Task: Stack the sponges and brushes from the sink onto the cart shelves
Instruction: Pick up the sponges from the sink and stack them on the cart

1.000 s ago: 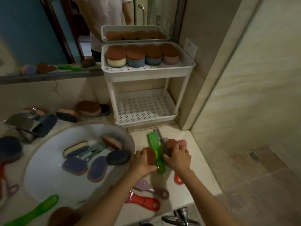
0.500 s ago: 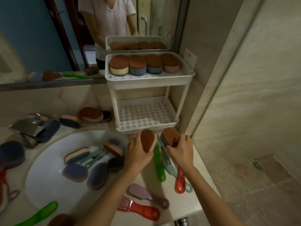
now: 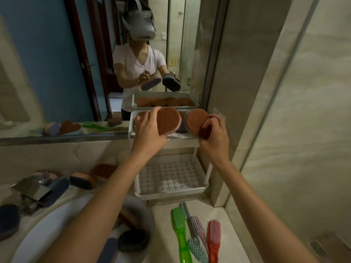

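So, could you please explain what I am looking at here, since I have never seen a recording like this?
There is no machine: a person wears a camera on the head, looking forward and down at their own two bare hands. The wall ahead is a mirror, so the figure in it is that same person reflected.

The left hand holds a brown-topped sponge, and the right hand holds another sponge. Both are raised at the top shelf of a white cart, which already carries sponges. The lower shelf looks bare.

Below, more sponges lie in the sink and by the tap. On the counter lie a green brush, a red brush and paler ones.
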A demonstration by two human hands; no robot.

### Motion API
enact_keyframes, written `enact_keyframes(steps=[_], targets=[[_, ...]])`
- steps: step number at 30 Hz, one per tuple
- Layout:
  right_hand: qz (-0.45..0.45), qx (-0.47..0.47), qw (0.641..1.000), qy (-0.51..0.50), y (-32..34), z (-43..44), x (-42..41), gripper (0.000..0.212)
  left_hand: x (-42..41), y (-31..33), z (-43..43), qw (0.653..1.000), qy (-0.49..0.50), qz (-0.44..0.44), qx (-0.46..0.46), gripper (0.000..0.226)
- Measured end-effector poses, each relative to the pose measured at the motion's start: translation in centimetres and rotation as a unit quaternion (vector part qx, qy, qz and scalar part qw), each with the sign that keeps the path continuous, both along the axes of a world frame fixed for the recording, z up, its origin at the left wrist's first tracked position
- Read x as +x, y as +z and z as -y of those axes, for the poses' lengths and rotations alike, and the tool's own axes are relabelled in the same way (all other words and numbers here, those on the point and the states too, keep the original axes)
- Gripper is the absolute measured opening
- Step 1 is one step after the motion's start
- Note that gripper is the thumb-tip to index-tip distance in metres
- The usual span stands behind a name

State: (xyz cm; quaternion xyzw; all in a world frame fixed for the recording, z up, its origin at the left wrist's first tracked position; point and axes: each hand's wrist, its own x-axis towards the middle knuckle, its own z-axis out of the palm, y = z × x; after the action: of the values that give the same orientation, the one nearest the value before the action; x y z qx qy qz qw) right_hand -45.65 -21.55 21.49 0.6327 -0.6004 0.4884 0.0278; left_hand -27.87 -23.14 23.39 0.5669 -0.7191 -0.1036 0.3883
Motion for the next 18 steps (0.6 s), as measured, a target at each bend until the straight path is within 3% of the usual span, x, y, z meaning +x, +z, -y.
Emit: enact_keyframes(steps=[7,15,18], targets=[[-0.130,0.080,0.984,0.088,1.1,3.7,-1.2,0.032,0.9,0.0,3.3,0.992,-0.038,0.034,0.115,0.076],[-0.103,0.196,0.967,0.126,1.4,5.3,-1.5,0.031,1.0,-0.2,4.0,0.971,-0.090,0.127,0.181,0.053],[-0.107,0.233,0.959,0.125,1.0,5.1,-1.5,0.027,1.2,-0.8,3.3,0.968,-0.090,0.130,0.195,0.060]])
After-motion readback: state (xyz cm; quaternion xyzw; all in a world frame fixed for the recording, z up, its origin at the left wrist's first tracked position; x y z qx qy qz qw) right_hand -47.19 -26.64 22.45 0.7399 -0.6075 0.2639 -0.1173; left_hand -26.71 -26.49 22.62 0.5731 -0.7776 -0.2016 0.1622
